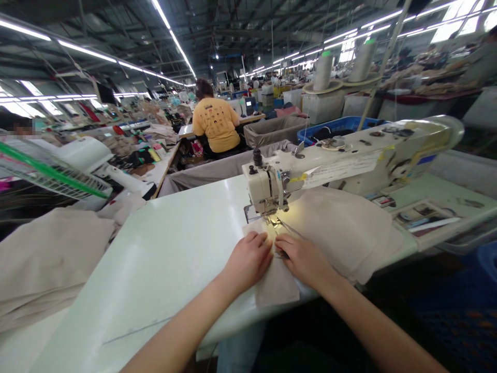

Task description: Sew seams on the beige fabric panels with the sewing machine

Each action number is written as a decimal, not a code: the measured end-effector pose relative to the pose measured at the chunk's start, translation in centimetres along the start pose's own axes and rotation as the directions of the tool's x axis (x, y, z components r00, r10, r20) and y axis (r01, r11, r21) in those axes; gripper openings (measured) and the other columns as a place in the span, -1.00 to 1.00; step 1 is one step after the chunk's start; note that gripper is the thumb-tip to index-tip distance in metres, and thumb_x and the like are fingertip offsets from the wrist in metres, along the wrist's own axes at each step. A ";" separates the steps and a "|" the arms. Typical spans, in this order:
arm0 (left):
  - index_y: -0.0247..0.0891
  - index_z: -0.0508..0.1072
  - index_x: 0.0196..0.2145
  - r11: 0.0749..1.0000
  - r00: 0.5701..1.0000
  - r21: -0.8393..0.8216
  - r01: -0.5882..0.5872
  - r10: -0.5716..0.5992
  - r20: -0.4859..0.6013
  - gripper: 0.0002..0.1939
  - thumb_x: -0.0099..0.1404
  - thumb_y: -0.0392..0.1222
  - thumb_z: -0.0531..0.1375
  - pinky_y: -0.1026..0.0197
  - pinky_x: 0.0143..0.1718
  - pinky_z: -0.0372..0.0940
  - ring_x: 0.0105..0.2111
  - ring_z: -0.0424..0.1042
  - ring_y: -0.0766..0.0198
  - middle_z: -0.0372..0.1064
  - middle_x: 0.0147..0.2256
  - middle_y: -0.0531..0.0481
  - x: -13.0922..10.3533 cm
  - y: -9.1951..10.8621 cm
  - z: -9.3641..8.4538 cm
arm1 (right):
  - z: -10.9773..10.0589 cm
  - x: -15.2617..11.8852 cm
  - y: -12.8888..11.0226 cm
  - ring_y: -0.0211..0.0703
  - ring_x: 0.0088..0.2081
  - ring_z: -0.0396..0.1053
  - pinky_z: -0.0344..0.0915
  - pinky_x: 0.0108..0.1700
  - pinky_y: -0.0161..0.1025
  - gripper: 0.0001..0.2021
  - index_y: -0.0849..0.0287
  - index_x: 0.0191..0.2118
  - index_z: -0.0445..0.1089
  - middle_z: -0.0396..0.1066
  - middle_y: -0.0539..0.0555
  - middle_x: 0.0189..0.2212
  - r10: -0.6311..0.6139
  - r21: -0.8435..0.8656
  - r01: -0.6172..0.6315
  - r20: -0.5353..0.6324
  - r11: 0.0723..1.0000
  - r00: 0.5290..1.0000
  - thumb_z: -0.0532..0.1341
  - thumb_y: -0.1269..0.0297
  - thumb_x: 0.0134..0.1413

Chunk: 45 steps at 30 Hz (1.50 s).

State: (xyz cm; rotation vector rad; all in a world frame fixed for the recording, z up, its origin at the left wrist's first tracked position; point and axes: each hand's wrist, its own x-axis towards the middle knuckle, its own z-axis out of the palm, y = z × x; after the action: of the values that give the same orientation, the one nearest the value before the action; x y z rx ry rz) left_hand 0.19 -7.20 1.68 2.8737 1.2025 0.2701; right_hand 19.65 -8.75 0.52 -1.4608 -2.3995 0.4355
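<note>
A beige fabric piece (277, 285) lies under the needle area of a white sewing machine (261, 186) and hangs towards the table's front edge. My left hand (251, 259) presses on its left side, fingers curled together close to the presser foot (275, 221). Just to the right, my right hand (302, 256) pinches the same fabric. A small dark metal tool (281, 254), perhaps thread snips, shows under its fingers, mostly hidden. A larger beige panel (334, 228) spreads across the table behind and right of that hand.
The pale sewing table (186, 248) extends left to a stack of beige fabric (50, 259). A tray of small tools (423, 215) sits at the right. Behind the machine are a blue basket (341, 124) and grey fabric-lined bins (272, 132). A person in a yellow shirt (216, 124) sits ahead.
</note>
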 end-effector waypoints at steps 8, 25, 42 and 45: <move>-0.25 0.49 -0.20 0.998 0.999 0.054 0.038 -0.037 -0.017 -0.82 0.43 -0.21 0.09 -0.02 -0.03 0.38 -0.09 0.36 0.04 0.45 -0.12 -0.17 2.4 -2.7 0.2 | -0.6 3.3 0.5 -0.08 -0.17 0.49 0.30 -0.17 -0.24 -0.77 0.10 -0.06 0.50 0.47 0.09 0.01 0.048 -0.081 -0.049 -0.014 0.995 0.999 0.10 0.35 0.32; -0.28 0.42 0.09 0.999 0.995 -0.030 0.021 -0.023 -0.092 -0.69 0.45 -0.24 0.09 -0.09 0.16 0.35 0.16 0.32 -0.02 0.37 0.16 -0.19 0.2 -2.2 1.1 | 0.7 -1.2 -0.5 -0.08 -0.18 0.50 0.28 -0.22 -0.25 -0.78 0.10 -0.08 0.50 0.55 0.07 -0.16 0.144 -0.100 -0.146 -0.030 0.984 0.989 0.16 0.45 0.25; -0.24 0.38 0.20 0.996 0.994 -0.052 0.066 -0.071 -0.087 -0.59 0.47 -0.10 0.08 -0.16 0.23 0.27 0.27 0.23 -0.12 0.25 0.27 -0.23 -0.6 -1.9 1.8 | 2.6 -1.5 0.7 -0.10 -0.27 0.53 0.30 -0.28 -0.27 -0.77 0.11 -0.11 0.50 0.59 0.05 -0.23 0.025 -0.135 -0.058 -0.236 0.989 0.971 0.21 0.49 0.16; -0.27 0.35 0.22 0.996 0.994 -0.039 0.075 -0.078 -0.074 -0.56 0.48 -0.08 0.07 -0.15 0.26 0.23 0.30 0.17 -0.13 0.19 0.30 -0.25 -0.6 -1.9 1.9 | 2.8 -1.5 0.8 -0.09 -0.28 0.54 0.33 -0.29 -0.26 -0.76 0.13 -0.08 0.50 0.59 0.07 -0.24 -0.003 -0.144 -0.035 -0.257 0.989 0.966 0.20 0.48 0.18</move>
State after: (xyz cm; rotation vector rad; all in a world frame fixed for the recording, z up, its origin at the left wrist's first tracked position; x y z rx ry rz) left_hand -1.22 -6.18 -0.47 2.8030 1.3023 0.3974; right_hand 19.87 -10.00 -2.49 -1.4962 -2.2531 0.0659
